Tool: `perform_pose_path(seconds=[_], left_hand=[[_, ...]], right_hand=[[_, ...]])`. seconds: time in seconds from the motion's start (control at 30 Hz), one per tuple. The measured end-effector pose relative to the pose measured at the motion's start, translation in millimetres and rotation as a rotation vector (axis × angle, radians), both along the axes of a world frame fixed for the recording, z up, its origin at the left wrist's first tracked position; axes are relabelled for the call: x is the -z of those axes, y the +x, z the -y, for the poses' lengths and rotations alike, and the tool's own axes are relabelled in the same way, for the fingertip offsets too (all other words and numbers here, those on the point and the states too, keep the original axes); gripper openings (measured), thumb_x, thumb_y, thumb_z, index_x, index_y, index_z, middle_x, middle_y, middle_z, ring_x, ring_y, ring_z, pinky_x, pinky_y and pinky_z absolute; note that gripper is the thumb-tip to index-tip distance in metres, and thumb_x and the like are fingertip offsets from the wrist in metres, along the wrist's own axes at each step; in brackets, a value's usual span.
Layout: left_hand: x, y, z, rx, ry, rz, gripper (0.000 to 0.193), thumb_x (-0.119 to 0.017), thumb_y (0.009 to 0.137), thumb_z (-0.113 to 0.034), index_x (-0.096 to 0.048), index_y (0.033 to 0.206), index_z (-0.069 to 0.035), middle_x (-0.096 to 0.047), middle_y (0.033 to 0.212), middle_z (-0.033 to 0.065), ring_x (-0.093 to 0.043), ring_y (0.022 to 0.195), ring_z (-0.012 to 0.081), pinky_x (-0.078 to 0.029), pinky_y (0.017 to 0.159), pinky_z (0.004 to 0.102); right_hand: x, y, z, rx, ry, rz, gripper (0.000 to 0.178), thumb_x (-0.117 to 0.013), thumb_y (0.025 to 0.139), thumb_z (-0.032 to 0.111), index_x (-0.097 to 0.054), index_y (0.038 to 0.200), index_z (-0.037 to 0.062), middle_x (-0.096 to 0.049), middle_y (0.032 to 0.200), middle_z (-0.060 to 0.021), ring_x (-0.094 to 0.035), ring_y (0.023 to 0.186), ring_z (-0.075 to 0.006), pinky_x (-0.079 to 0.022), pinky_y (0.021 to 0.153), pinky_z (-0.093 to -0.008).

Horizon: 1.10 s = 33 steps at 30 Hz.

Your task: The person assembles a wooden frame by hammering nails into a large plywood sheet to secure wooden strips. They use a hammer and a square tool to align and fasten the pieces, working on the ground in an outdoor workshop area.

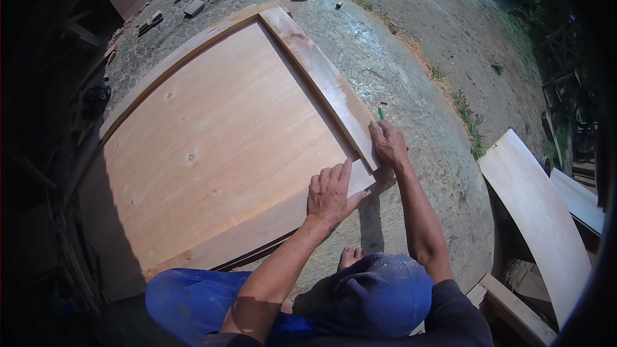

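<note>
A large wooden panel lies on the ground in front of me, with raised boards framing its edges. My left hand rests on the near rail close to its right end, fingers stretched over the wood and thumb apart along the near edge. At the same corner my right hand is closed against the outer edge of the right-hand board. A thin green stick, like a pencil, sticks out from its curled fingers; its lower part is hidden by the hand.
Small wood offcuts lie on the concrete beyond the panel. A pale curved sheet leans at the right above some timber. My knees in blue trousers are close to the near edge. Deep shadow covers the left side.
</note>
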State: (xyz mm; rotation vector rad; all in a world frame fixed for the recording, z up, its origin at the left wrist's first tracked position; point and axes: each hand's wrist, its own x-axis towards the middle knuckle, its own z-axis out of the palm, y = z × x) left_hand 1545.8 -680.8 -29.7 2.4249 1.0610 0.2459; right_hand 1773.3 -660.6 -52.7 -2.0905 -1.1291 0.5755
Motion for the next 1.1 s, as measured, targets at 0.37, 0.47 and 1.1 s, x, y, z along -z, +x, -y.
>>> perform_pose_path(seconds=[0.37,0.47,1.1], left_hand=[[-1.5,13.7,-6.9,-0.077,-0.072,0.041,0.071,-0.073,0.087,-0.048,-0.055,0.142,-0.008,-0.066,0.119,0.0117,-0.058,0.11,0.0292,-0.044,0.094,0.0439],[8.5,23.9,-27.6,-0.196,-0.228,0.142,0.056,-0.067,0.094,-0.043,-0.059,0.136,-0.007,-0.071,0.109,0.0134,-0.065,0.103,0.0327,-0.049,0.091,0.0453],[14.5,118.1,-107.6,-0.168,-0.311,0.576,0.039,-0.06,0.102,-0.036,-0.067,0.116,0.0,-0.069,0.087,0.0111,-0.066,0.081,0.0201,-0.053,0.072,0.0352]], right_hand=[[4.0,-7.8,0.0,0.054,-0.065,0.356,0.037,-0.056,0.101,0.041,-0.073,0.102,0.0087,-0.071,0.091,-0.02,-0.065,0.089,-0.0414,-0.052,0.084,-0.052],[12.0,-13.9,-2.8,0.122,0.069,0.387,0.032,-0.058,0.1,0.038,-0.073,0.103,0.0095,-0.069,0.093,-0.0176,-0.063,0.089,-0.0407,-0.051,0.083,-0.0505],[31.8,-2.3,14.9,-0.164,0.37,0.297,0.077,-0.058,0.091,0.006,-0.03,0.163,0.0157,-0.071,0.107,-0.0137,-0.068,0.103,-0.0304,-0.047,0.096,-0.0427]])
